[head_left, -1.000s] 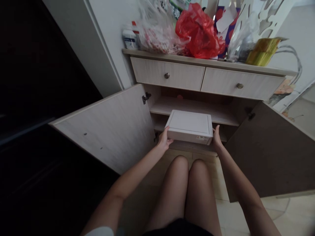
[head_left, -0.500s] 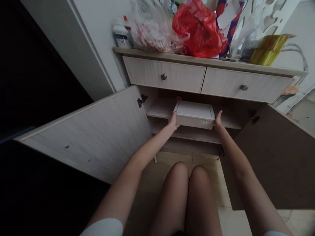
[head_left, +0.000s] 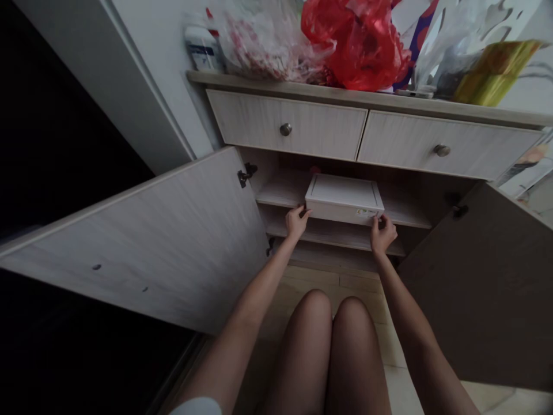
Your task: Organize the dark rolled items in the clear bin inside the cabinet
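Two bare hands are at one white lidded box [head_left: 344, 199], which sits toward the front of the upper shelf [head_left: 276, 190] of a pale wood-grain cabinet [head_left: 268, 80]. A small printed label [head_left: 366, 212] marks the box's front face near its right corner.

The left hand [head_left: 296, 223] has a narrow grip on the box's front left corner, its fingers curled against the lower edge. The right hand [head_left: 382, 235] grips the front right corner the same way. Neither hand wraps over the lid, and the palms sit below the box.

Directly below the box runs a lower shelf [head_left: 328, 239]. Just behind the box lies a small red object [head_left: 315, 170], too dim to identify. Above the box are two drawers [head_left: 285, 127] with round metal knobs [head_left: 441, 150]. Higher above it, the cabinet top carries a white plastic bottle [head_left: 201, 49], a clear bag with red print [head_left: 268, 43], a red plastic bag [head_left: 356, 46] and a shiny yellow-green wrapped item [head_left: 492, 74]. To the box's left, an open cabinet door [head_left: 129, 242] hangs on a black hinge [head_left: 247, 174]; to its right, a second open door [head_left: 484, 288] stands in shadow. Nearer the camera than the box are the person's bare knees [head_left: 315, 308], above a tiled floor [head_left: 363, 288].
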Available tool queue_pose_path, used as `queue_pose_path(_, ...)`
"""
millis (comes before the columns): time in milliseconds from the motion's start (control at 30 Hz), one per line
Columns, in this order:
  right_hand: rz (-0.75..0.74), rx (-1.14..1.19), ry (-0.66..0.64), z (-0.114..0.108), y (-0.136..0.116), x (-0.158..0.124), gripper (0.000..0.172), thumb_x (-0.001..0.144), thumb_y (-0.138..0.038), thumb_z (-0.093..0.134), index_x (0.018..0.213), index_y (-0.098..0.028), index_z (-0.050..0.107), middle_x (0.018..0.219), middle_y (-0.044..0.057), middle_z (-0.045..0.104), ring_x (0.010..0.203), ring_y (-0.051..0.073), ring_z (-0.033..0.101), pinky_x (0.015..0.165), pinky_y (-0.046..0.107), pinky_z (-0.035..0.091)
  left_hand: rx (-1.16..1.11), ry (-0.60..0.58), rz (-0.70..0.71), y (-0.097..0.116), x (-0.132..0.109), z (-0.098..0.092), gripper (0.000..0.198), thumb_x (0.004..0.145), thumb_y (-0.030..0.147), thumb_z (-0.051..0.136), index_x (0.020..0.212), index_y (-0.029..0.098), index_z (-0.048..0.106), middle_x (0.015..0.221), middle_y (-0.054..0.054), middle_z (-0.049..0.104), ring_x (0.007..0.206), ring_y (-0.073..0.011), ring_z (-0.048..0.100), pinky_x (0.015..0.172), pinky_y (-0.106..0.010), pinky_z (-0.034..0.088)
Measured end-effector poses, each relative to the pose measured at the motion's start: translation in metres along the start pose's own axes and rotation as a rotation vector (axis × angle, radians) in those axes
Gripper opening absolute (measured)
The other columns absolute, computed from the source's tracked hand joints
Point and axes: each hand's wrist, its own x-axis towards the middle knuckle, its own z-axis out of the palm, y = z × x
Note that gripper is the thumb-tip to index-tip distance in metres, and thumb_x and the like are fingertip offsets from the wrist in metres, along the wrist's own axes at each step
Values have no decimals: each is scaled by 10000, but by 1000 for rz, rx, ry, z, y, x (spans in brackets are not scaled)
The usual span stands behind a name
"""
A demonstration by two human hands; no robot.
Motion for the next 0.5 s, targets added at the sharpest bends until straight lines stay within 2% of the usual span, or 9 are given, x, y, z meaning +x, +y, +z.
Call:
queue_pose_path(100, 25, -91, -16, 3, -2, 8, 466, 917, -512, 435, 1090, -164, 693, 1048, 148, 708, 1035, 298, 565, 969, 448, 333, 9, -15, 6, -2, 9, 11, 195, 874, 330, 666, 851, 166, 769, 929, -117, 763, 902, -246, 691, 862, -323, 481)
queue_pose_path(200, 39, -133, -41, 9, -6, 25, 433, 911, -484, 448, 1076, -184, 712, 1004, 135, 714, 1037, 302, 540, 970, 454, 312, -37, -41, -58, 1, 25, 15, 196, 854, 332, 689, 767, 170, 758, 839, -97, 757, 893, -242, 690, 819, -280, 467)
queue_pose_path(367, 63, -156, -91, 20, -11, 44, 451, 909, -474, 446, 1113, -178, 717, 1024, 142, 710, 1054, 310, 509, 978, 460, 300, -137, -103, -222, 11, 49, 20, 168, 812, 365, 734, 845, 204, 769, 921, -125, 763, 1078, -298, 662, 792, -265, 461)
queue_pose_path(500, 91, -183, -129, 30, -14, 59, 454, 912, -464, 435, 1125, -179, 717, 1035, 146, 709, 1072, 322, 497, 990, 482, 291, -133, -201, -336, 17, 65, 26, 229, 838, 384, 703, 964, 202, 762, 979, -134, 761, 1124, -282, 650, 796, -260, 463)
